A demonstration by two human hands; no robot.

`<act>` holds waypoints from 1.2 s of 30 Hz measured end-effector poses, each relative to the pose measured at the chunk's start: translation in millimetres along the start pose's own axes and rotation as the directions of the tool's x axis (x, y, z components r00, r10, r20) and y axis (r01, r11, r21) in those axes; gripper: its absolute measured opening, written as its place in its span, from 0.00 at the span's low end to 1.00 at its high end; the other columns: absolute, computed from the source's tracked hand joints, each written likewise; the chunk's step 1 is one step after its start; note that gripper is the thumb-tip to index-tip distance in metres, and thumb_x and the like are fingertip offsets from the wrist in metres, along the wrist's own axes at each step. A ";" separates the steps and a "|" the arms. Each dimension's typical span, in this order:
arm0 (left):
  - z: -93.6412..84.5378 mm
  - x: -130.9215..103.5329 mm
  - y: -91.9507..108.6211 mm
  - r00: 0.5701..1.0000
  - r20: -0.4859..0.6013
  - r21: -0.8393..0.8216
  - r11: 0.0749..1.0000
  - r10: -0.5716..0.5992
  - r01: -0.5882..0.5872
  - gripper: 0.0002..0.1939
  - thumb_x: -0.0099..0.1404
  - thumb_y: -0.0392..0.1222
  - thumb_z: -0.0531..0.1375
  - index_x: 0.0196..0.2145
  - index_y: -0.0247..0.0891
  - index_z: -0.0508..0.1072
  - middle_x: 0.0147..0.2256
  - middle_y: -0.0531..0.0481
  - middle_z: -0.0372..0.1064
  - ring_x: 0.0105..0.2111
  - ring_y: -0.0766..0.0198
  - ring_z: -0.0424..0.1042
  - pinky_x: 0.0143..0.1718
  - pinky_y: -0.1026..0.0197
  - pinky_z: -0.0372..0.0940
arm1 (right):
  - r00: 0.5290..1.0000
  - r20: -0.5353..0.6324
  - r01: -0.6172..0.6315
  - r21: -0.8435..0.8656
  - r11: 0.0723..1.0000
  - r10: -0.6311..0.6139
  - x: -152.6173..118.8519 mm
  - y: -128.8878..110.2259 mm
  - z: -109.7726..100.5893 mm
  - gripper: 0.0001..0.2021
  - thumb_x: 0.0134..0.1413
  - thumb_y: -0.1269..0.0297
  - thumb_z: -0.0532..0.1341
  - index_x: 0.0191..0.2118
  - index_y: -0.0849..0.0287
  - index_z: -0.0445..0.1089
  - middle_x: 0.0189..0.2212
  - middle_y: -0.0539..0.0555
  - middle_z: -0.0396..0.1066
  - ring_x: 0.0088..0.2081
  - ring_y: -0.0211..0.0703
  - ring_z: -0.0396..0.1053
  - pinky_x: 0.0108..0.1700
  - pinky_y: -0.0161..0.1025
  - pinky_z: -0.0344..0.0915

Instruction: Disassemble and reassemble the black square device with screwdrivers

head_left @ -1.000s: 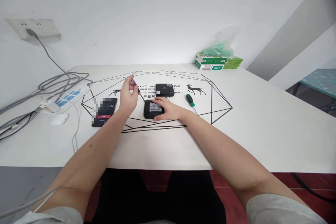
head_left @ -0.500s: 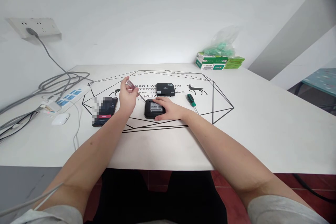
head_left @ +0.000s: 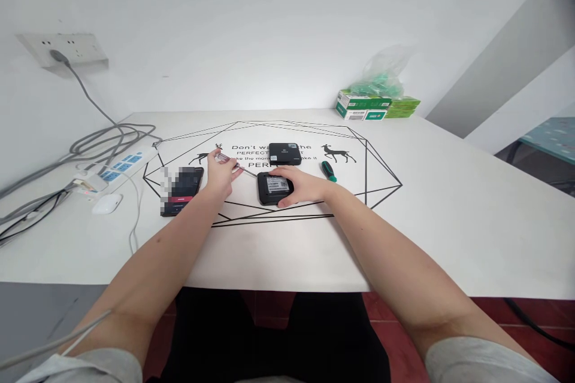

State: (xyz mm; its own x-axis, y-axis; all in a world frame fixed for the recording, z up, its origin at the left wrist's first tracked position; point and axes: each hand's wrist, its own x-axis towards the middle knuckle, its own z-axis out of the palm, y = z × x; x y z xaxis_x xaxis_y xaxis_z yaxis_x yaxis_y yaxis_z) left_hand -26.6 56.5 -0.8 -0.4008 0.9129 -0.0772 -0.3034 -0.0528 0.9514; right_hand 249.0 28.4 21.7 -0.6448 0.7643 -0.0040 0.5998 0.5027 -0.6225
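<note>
Center frame: my left hand point(head_left: 224, 171) is clamped on a clear-handled screwdriver point(head_left: 230, 161), right hand point(head_left: 300, 185) gripping the labelled black box point(head_left: 272, 189); second black box point(head_left: 286, 154) just behind, phone point(head_left: 185, 188) left.

Even, cool white light fills the room around me, its source out of view. The pale wall point(head_left: 215, 24) glows brightest low down, just above the white tabletop point(head_left: 449, 209), and turns greyer higher up. Shadows are soft and faint near the forearms point(head_left: 395, 245); under the table it is much darker. The wide view stretches the arms towards the bottom corners, and the upper right corner falls to black. Coarse square blocks cover part of the phone point(head_left: 193, 179). The label point(head_left: 277, 184) print is too small to read.
</note>
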 end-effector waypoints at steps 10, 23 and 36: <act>6.6 -8.1 4.3 0.998 -0.052 -0.040 0.999 -0.036 0.034 0.31 0.67 0.21 0.67 0.56 0.52 0.62 0.44 0.53 0.69 0.34 0.68 0.80 0.45 0.54 0.83 | 1.000 0.001 0.002 0.007 1.000 -0.002 0.3 0.2 2.0 0.53 0.44 0.49 0.80 0.76 0.51 0.65 0.76 0.64 0.61 0.78 0.69 0.58 0.80 0.68 0.55; 17.0 -46.7 12.1 0.853 0.206 0.192 0.835 0.479 -0.515 0.29 0.66 0.29 0.70 0.61 0.48 0.73 0.44 0.50 0.76 0.44 0.59 0.82 0.49 0.58 0.78 | 1.000 0.000 0.010 0.030 0.999 -0.010 0.0 -2.6 2.6 0.53 0.45 0.47 0.81 0.76 0.51 0.65 0.73 0.64 0.64 0.76 0.69 0.60 0.79 0.66 0.56; 15.6 -28.0 19.5 0.998 -0.047 -0.027 0.999 -0.035 0.034 0.38 0.70 0.20 0.65 0.71 0.45 0.64 0.40 0.53 0.71 0.31 0.68 0.80 0.46 0.57 0.81 | 0.998 0.044 0.053 0.035 0.998 -0.055 3.6 7.5 1.4 0.54 0.44 0.48 0.80 0.77 0.48 0.63 0.77 0.62 0.61 0.79 0.70 0.56 0.81 0.69 0.51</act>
State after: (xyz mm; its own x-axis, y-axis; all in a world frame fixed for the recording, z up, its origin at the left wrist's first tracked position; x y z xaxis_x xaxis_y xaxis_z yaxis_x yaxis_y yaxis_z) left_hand -7.8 36.3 24.6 -0.4305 0.8939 -0.1245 -0.3400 -0.0329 0.9399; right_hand 250.5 34.4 15.9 -0.6969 0.7172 -0.0042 0.5479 0.5285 -0.6485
